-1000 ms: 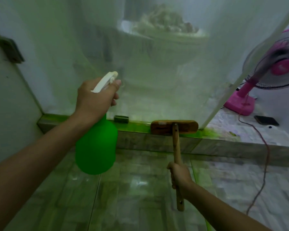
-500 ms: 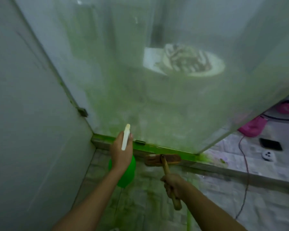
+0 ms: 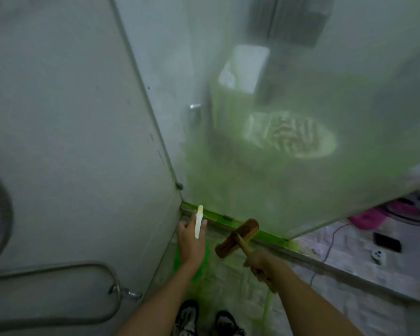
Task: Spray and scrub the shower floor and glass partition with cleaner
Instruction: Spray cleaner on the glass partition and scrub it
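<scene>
Left hand [image 3: 189, 246] grips spray bottle [image 3: 196, 260]; right hand [image 3: 258, 263] grips brush [image 3: 238, 237], seemingly just off glass partition [image 3: 289, 146] at 12 o'clock. Scrub with overlapping strokes, bristles flat.

Both forearms are bare to the bottom edge of the frame, with no sleeves, and the left hand [image 3: 190, 243] and right hand [image 3: 258, 261] are bare. Below them are two dark sneakers [image 3: 207, 320] with pale, light-patterned uppers, blurred.
</scene>
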